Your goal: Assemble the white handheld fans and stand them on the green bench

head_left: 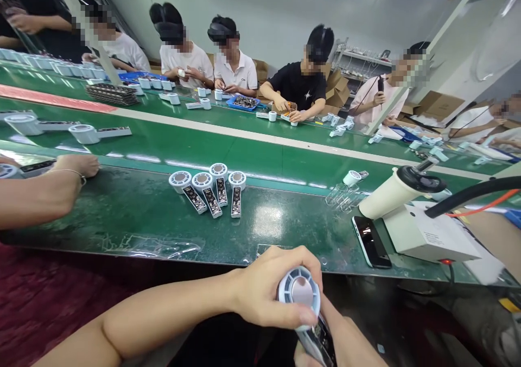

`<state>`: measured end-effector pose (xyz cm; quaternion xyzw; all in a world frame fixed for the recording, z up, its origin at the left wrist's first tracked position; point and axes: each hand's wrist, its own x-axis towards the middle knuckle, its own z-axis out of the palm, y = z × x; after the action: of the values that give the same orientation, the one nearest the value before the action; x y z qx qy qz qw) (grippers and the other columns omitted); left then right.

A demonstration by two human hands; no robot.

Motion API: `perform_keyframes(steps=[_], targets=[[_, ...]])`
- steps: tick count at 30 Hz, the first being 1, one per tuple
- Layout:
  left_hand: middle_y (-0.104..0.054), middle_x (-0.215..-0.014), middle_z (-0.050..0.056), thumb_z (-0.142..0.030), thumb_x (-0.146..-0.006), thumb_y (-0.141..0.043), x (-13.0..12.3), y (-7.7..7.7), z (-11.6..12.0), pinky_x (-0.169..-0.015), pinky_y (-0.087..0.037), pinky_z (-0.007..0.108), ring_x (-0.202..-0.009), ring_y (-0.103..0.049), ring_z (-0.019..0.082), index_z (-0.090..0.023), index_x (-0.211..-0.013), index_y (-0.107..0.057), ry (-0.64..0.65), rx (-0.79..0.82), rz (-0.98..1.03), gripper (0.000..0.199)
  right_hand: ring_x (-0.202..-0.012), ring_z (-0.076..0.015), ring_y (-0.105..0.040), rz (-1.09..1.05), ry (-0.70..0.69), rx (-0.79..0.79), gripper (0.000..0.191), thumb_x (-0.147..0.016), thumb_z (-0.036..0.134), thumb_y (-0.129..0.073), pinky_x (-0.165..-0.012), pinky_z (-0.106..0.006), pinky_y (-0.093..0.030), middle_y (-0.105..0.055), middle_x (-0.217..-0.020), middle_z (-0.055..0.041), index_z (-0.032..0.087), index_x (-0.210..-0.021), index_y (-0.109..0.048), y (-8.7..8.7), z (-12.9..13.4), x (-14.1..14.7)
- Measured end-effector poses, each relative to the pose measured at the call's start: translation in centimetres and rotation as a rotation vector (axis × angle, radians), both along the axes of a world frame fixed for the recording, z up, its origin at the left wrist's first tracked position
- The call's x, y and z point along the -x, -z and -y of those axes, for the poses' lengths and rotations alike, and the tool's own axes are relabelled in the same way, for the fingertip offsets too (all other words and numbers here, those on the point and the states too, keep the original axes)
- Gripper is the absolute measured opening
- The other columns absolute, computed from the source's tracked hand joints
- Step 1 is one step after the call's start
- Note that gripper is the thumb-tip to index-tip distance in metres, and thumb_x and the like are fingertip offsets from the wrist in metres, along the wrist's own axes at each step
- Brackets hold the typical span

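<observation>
In the head view, a pale-blue handheld device is tilted over my lap, close to the bench's front edge. It has a round ribbed head with a silvery disc and an open handle showing a dark circuit board. My left hand wraps around the round head, its thumb across the lower rim. Lower down, my right hand grips the handle from the right; most of its fingers are hidden. Beyond my hands, several like devices, among them one device, lie grouped on the green bench.
Right of my hands are a phone, a cream tumbler, a white box with a red light and black hose, and a tangle of clear plastic. A co-worker's hand rests at left. Across the conveyor, several people work.
</observation>
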<state>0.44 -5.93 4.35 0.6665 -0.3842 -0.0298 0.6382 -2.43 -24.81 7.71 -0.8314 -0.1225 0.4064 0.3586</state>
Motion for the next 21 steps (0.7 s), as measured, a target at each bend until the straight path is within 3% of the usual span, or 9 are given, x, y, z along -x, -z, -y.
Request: perform_keyframes(steps=[2, 4, 7, 10, 13, 18, 21], targets=[[-0.064, -0.091, 0.008, -0.031, -0.09, -0.049, -0.1, -0.3, 0.2, -0.068, -0.046, 0.027, -0.074, -0.059, 0.018, -0.016, -0.101, -0.052, -0.085, -0.09, 0.07, 0.019, -0.087, -0.0234, -0.061, 0.056, 0.058, 0.064, 0.041, -0.075, 0.027, -0.05, -0.077, -0.035, -0.04, -0.065, -0.094, -0.0061, 0.021, -0.115, -0.043, 0.3, -0.3, 0.0], [-0.063, -0.09, 0.009, -0.026, -0.092, -0.037, -0.4, -0.6, 0.4, -0.072, -0.046, 0.029, -0.077, -0.058, 0.019, -0.014, -0.1, -0.054, -0.169, -0.149, 0.112, 0.022, -0.091, -0.0264, -0.06, 0.101, 0.111, 0.087, 0.036, -0.08, 0.029, -0.047, -0.08, -0.039, -0.039, -0.064, -0.089, -0.0068, 0.02, -0.115, -0.043, 0.7, -0.5, -0.1], [-0.063, -0.094, 0.01, -0.023, -0.095, -0.028, -0.7, -0.8, 0.6, -0.078, -0.047, 0.031, -0.084, -0.06, 0.021, -0.013, -0.102, -0.055, -0.226, -0.186, 0.132, 0.03, -0.085, -0.026, -0.06, 0.11, 0.124, 0.058, 0.035, -0.083, 0.029, -0.045, -0.077, -0.04, -0.04, -0.062, -0.08, -0.0036, 0.02, -0.117, -0.041, 0.8, -0.8, -0.4], [-0.064, -0.097, 0.011, -0.022, -0.095, -0.027, -0.7, -0.7, 0.6, -0.08, -0.048, 0.032, -0.087, -0.061, 0.021, -0.013, -0.107, -0.056, -0.243, -0.183, 0.156, 0.033, -0.078, -0.0226, -0.058, 0.156, 0.122, 0.075, 0.029, -0.082, 0.029, -0.046, -0.073, -0.038, -0.04, -0.063, -0.087, -0.0042, 0.021, -0.11, -0.043, 0.9, -1.0, -0.5], [-0.065, -0.092, 0.011, -0.022, -0.093, -0.029, -0.4, -0.7, 0.5, -0.075, -0.049, 0.032, -0.08, -0.061, 0.021, -0.013, -0.106, -0.057, -0.21, -0.157, 0.215, 0.032, -0.074, -0.0196, -0.055, 0.149, 0.11, 0.067, 0.023, -0.076, 0.025, -0.05, -0.07, -0.034, -0.038, -0.064, -0.084, -0.003, 0.021, -0.099, -0.049, 1.4, -0.9, -0.3], [-0.067, -0.092, 0.013, -0.022, -0.091, -0.037, 0.1, -0.5, 0.0, -0.076, -0.052, 0.032, -0.083, -0.065, 0.023, -0.016, -0.103, -0.056, -0.06, -0.086, 0.334, 0.023, -0.067, -0.0095, -0.04, 0.067, -0.014, -0.252, 0.029, -0.066, 0.028, -0.062, -0.063, -0.024, -0.032, -0.054, -0.079, 0.0051, 0.02, -0.092, -0.053, 3.3, -0.3, -0.1], [-0.068, -0.093, 0.014, -0.026, -0.093, -0.036, -0.1, 0.2, -0.2, -0.076, -0.053, 0.032, -0.085, -0.067, 0.024, -0.017, -0.101, -0.057, -0.02, -0.024, 0.402, 0.024, -0.064, -0.0087, -0.038, 0.082, -0.033, -0.215, 0.029, -0.064, 0.021, -0.059, -0.061, -0.024, -0.03, -0.048, -0.073, 0.0069, 0.021, -0.092, -0.052, 2.8, -0.7, -0.2]])
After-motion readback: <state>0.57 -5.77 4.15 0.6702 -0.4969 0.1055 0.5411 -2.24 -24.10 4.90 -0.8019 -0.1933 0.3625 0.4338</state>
